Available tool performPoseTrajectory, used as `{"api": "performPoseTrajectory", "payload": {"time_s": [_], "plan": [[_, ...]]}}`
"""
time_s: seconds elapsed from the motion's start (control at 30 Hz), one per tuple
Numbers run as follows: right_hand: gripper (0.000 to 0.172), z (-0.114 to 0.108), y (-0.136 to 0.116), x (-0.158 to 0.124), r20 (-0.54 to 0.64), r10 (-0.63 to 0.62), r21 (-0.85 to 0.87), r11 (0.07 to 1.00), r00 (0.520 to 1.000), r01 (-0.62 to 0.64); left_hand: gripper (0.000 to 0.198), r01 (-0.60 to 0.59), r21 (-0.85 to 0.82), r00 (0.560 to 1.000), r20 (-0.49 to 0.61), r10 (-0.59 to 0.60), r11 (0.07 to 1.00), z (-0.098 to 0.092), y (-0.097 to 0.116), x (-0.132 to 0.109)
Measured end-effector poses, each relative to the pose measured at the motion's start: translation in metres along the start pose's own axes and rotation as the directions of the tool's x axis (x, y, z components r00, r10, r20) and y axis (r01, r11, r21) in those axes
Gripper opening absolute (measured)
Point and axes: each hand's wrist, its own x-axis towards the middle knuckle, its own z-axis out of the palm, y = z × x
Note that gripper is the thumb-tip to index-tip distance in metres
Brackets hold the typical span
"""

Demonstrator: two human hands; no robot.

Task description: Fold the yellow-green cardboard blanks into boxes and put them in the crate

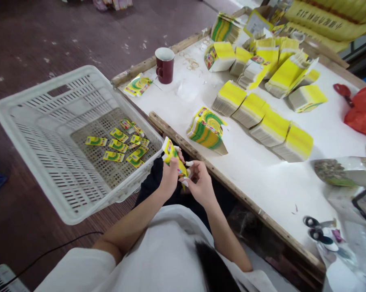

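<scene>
White shirt (pixel 173 247), left hand (pixel 170 178) clasping yellow carton (pixel 170 149), right hand (pixel 202 183) (white-tipped) pinching its near end

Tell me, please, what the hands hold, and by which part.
A small yellow carton: the left hand grips its middle; the right hand is at its near end.

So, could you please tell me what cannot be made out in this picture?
In the head view:
Underside of the yellow carton: hidden by its top and the left hand.
Whether the right hand grips it: too blurred.
Small print on the packets in the white crate: too small.
Red bag: cut off by the right edge, contents hidden by its plastic.
</scene>
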Motion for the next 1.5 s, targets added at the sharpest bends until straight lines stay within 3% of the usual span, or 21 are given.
{"api": "performPoseTrajectory", "payload": {"time_s": [0.1,0.2,0.3,0.37,0.43,0.47,0.53,0.6,0.67,0.73,0.77,0.83,0.9,0.93,1.0,1.07,1.17,1.23,1.33,1.43,1.5], "plan": [[0.026,-0.011,0.001,0.003,-0.088,-0.055,0.004,0.998,0.995,0.056,0.054,0.011,0.08,0.995,0.101,-0.019,0.997,-0.008,0.0,-0.002],[0.011,-0.025,-0.002,0.005,-0.137,-0.125,-0.092,0.989,0.983,0.113,0.037,0.044,0.141,0.995,0.087,-0.057,0.989,-0.014,0.003,-0.001],[0.012,-0.038,-0.01,0.005,-0.135,-0.254,-0.217,0.951,0.958,0.222,0.041,0.067,0.164,0.991,0.103,-0.085,0.984,-0.019,0.018,0.007],[0.019,-0.048,-0.018,0.004,-0.106,-0.406,-0.372,0.863,0.908,0.343,0.061,0.085,0.152,0.972,0.205,-0.116,0.985,-0.024,0.038,0.015],[0.025,-0.054,-0.026,0.003,-0.015,-0.547,-0.552,0.703,0.837,0.449,0.079,0.064,0.197,0.942,0.312,-0.125,0.978,-0.028,0.059,0.023],[0.028,-0.056,-0.028,0.002,0.053,-0.587,-0.609,0.622,0.808,0.492,0.081,0.008,0.3,0.912,0.389,-0.131,0.954,-0.029,0.067,0.024],[0.033,-0.054,-0.029,0.001,0.153,-0.613,-0.639,0.537,0.775,0.551,0.09,-0.117,0.567,0.818,0.521,-0.244,0.816,-0.027,0.077,0.022],[0.035,-0.046,-0.025,0.0,0.066,-0.637,-0.612,0.582,0.768,0.535,0.08,-0.22,0.735,0.765,0.539,-0.354,0.642,-0.021,0.073,0.014],[0.052,-0.037,-0.017,0.0,-0.211,-0.605,-0.505,0.74,0.768,0.444,0.065,-0.273,0.79,0.777,0.517,-0.358,0.549,-0.014,0.062,0.002],[0.07,-0.028,-0.01,-0.001,-0.407,-0.395,-0.246,0.916,0.824,0.317,0.065,-0.334,0.799,0.802,0.52,-0.294,0.5,-0.01,0.048,-0.009],[0.07,-0.024,-0.007,-0.001,-0.404,-0.242,-0.083,0.97,0.882,0.228,0.069,-0.376,0.795,0.804,0.535,-0.26,0.475,-0.01,0.042,-0.013],[0.064,-0.019,-0.004,-0.003,-0.224,0.048,0.191,0.982,0.974,-0.004,0.074,-0.476,0.766,0.781,0.594,-0.192,0.432,-0.011,0.033,-0.018],[0.061,-0.016,-0.003,-0.004,-0.032,0.197,0.324,0.929,0.98,-0.176,0.071,-0.581,0.703,0.729,0.674,-0.123,0.409,-0.013,0.029,-0.019],[0.061,-0.016,-0.004,-0.004,0.013,0.202,0.341,0.92,0.979,-0.194,0.068,-0.619,0.674,0.704,0.704,-0.095,0.405,-0.014,0.03,-0.018],[0.065,-0.016,-0.005,-0.006,0.044,0.107,0.314,0.942,0.993,-0.115,0.06,-0.627,0.663,0.703,0.707,-0.069,0.409,-0.016,0.034,-0.015],[0.067,-0.016,-0.007,-0.008,0.06,-0.033,0.24,0.971,0.998,0.017,0.054,-0.564,0.704,0.742,0.662,-0.109,0.433,-0.015,0.037,-0.012],[0.053,-0.017,-0.005,-0.011,0.045,-0.153,0.022,0.988,0.987,0.152,0.063,-0.489,0.746,0.786,0.602,-0.142,0.453,-0.014,0.035,-0.013],[0.044,-0.018,-0.001,-0.011,-0.076,-0.219,-0.139,0.968,0.973,0.207,0.073,-0.509,0.77,0.813,0.577,-0.077,0.385,-0.015,0.028,-0.014],[0.045,-0.022,0.005,-0.009,-0.22,-0.352,-0.272,0.918,0.91,0.289,0.07,-0.533,0.811,0.834,0.552,-0.012,0.242,-0.017,0.024,-0.016],[0.043,-0.031,0.007,-0.005,-0.096,-0.476,-0.373,0.832,0.874,0.412,0.062,-0.55,0.792,0.807,0.586,-0.076,0.266,-0.02,0.035,-0.011],[0.035,-0.041,0.004,-0.002,0.023,-0.482,-0.414,0.793,0.876,0.447,0.058,-0.566,0.766,0.778,0.619,-0.112,0.303,-0.022,0.049,-0.004]]}}
